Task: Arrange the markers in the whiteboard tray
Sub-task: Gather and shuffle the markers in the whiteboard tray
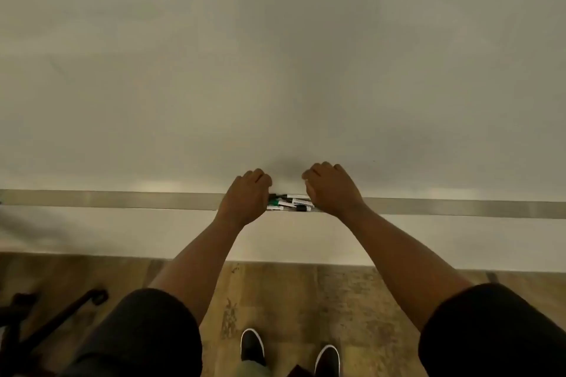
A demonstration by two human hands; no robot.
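Observation:
A long metal whiteboard tray (122,199) runs across the view under the blank whiteboard (275,70). Several markers (289,202) with white barrels and black or green caps lie bunched together in the tray at the middle. My left hand (245,199) rests at the left end of the bunch with fingers curled down over it. My right hand (332,188) covers the right end the same way. The fingertips and the marker ends beneath them are hidden, so I cannot see whether either hand actually grips a marker.
Below the tray is white wall, then a wooden floor (291,300) with my two dark shoes (252,346). A dark chair base (46,321) stands at the lower left. The tray stretches bare to the left and right of the hands.

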